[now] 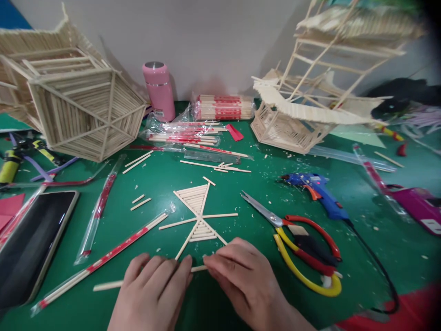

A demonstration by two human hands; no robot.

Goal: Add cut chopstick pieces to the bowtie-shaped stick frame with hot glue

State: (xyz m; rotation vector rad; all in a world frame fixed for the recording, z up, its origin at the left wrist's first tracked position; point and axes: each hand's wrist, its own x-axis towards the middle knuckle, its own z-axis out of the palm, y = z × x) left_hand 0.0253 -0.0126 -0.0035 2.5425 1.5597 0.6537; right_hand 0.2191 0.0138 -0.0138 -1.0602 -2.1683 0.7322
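Green tabletop [262,257]. Upper left: a large stick-built structure [89,110], six-sided face toward you, with a pink flask [160,92] just beside it. Top centre, a packed stick bundle [223,110] against the wall [220,46]; upper right, a tiered stick model [303,112]. On your right, a blue glue gun [320,186] lies above the scissors [263,210], whose red and yellow handles sit near your right hand [246,276]. Lower left: a phone [34,243], then a wrapped pair of sticks [117,250] slanting close to your left hand [153,287].

Centre of frame: a flat frame of crossed sticks [200,217], two opposite wedges filled with short slats. Its lower legs reach your fingers — contact cannot be told.

Both hands at bottom centre, working one stick [108,286]: left fingers curled over it, thumb mostly hidden; right thumb and fingertips pinching near its right end. The stick shows between the hands — and again beyond the left.
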